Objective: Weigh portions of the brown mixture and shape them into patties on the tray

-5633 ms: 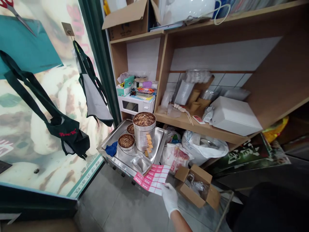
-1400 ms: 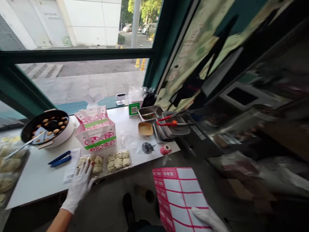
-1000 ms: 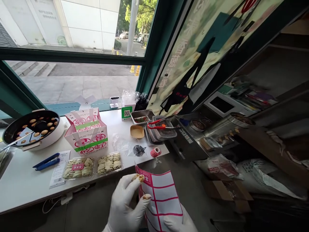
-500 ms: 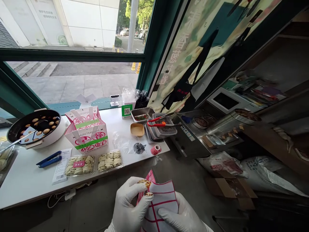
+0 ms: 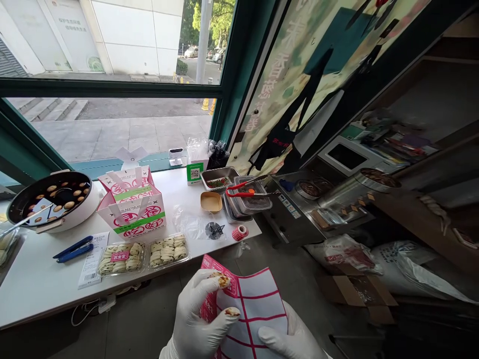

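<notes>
Both my hands wear white gloves and hold a pink-and-white sticker sheet [image 5: 254, 309] low in the middle of the view. My left hand [image 5: 198, 319] pinches the sheet's upper left edge between thumb and forefinger, whose tips are smeared with brown crumbs. My right hand [image 5: 292, 341] grips the sheet from below and behind. On the white counter [image 5: 33, 284] ahead lie two clear trays of dumplings [image 5: 144, 254], one bearing a pink label, in front of a pink-and-white paper box [image 5: 132, 204].
A black pan of round snacks [image 5: 52, 197] sits at the counter's left, with blue tongs [image 5: 73, 248] and a receipt near it. Metal trays with red tongs [image 5: 243, 192], a sticker roll [image 5: 240, 232], a steamer station [image 5: 337, 199] and bags and a cardboard box [image 5: 359, 294] on the floor lie to the right.
I turned from the shelves and steamer to the window counter, carrying the sheet in my right hand. My left hand left the dumpling trays and now pinches the sheet's edge, which has straightened out.
</notes>
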